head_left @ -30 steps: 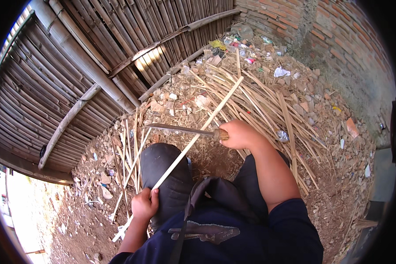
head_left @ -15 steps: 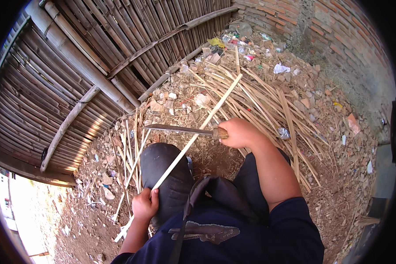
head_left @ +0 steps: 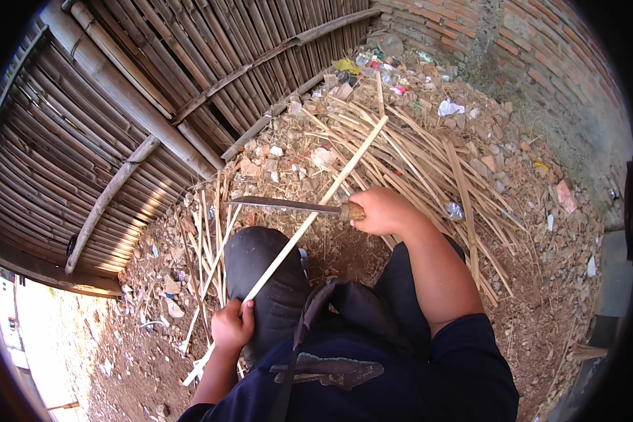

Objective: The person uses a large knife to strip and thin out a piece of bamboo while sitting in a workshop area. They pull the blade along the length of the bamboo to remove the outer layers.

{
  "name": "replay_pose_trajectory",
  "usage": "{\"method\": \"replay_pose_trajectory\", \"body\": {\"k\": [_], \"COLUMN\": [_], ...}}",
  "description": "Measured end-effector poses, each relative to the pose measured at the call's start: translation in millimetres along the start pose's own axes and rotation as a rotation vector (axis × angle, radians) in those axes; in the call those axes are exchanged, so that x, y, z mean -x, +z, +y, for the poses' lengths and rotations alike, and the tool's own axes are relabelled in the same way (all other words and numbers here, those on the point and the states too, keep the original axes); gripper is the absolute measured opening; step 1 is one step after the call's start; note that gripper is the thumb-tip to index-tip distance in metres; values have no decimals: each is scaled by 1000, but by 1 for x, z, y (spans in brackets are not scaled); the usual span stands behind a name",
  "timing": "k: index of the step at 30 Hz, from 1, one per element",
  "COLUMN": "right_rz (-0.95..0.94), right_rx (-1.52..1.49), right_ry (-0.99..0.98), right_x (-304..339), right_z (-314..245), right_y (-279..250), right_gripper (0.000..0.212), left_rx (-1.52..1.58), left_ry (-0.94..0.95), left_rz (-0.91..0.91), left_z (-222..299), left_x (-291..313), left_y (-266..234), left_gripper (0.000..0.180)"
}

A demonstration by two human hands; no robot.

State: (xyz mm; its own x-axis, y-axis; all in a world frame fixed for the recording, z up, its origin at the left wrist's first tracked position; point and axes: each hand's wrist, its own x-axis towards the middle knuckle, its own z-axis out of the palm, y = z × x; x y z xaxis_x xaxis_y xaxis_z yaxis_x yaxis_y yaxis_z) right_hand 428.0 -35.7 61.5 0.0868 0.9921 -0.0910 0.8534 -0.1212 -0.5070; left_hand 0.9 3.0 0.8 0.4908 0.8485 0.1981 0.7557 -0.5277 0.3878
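My left hand (head_left: 233, 325) is closed around the lower part of a long pale bamboo strip (head_left: 288, 246). The strip slants up to the right, passing over my left knee, and its far end reaches over the pile of strips. My right hand (head_left: 381, 211) grips the wooden handle of a large knife (head_left: 281, 204). Its dark blade points left and crosses the bamboo strip at about its middle, seemingly against it. Whether the edge bites into the strip is too small to tell.
A pile of split bamboo strips (head_left: 415, 176) lies ahead and to the right; more thin strips (head_left: 207, 246) lie left of my knee. A bamboo wall (head_left: 148, 105) rises at left, a brick wall (head_left: 541, 63) at right. Rubble and litter (head_left: 380, 67) cover the dirt ground.
Almost nothing differs. The knife, the bamboo strip and both hands stay in nearly the same place, with only a very slight shift.
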Motion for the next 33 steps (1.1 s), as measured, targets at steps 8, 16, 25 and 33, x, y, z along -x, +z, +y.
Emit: {"method": "replay_pose_trajectory", "body": {"k": [8,16,25,33], "right_rz": [-15,38,-136,-60], "right_rx": [-4,75,94,61], "right_ry": [-6,60,106,204], "right_x": [-2,5,2,-8], "right_z": [2,0,-25,-13], "right_y": [-1,-8,-12,-9], "right_gripper": [24,19,28,28], "left_rx": [10,46,11,-21], "left_ry": [8,30,12,21], "left_rz": [4,-10,-8,5], "left_z": [1,1,-3,4], "left_x": [-1,-3,2,-1], "left_y": [0,-1,-1,-4], "left_gripper": [43,42,42,41]}}
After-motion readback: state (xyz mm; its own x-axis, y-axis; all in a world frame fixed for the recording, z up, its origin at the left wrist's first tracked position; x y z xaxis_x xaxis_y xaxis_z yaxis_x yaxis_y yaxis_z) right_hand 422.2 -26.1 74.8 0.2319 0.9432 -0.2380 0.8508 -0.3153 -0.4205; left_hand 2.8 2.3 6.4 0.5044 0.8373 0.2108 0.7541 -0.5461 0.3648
